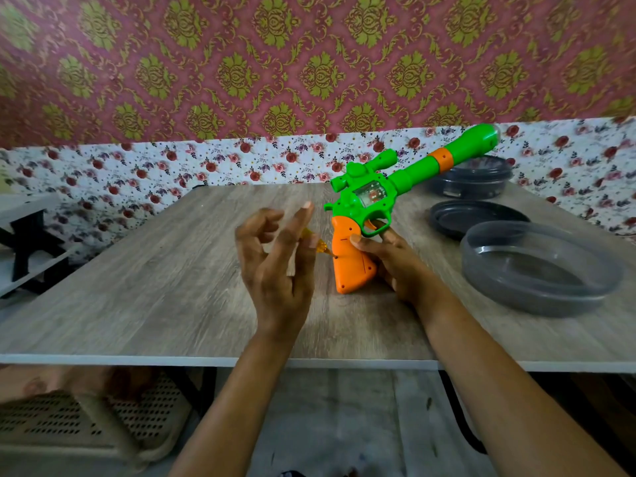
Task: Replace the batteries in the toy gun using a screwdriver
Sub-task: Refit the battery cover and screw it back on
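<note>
A: Orange grip, green barrel: the toy gun (375, 208) stands butt-down on the wood-grain counter (155, 287), barrel angled up to the right.

B: Right hand (395, 263) wraps the grip from behind, thumb pressed on its side.

A: And the left hand (275, 266)? Fingers (303, 215) mostly spread, palm turned to the camera, yet a yellow screwdriver (318, 244) is pinched against them.

B: Its tip sits right at a screw hole on the grip's edge.

A: Off to the right, three dark plastic pieces: a shallow tub (540, 270) nearest, a lid (475, 218) beyond it, another tub (471, 179) behind the barrel.
</note>
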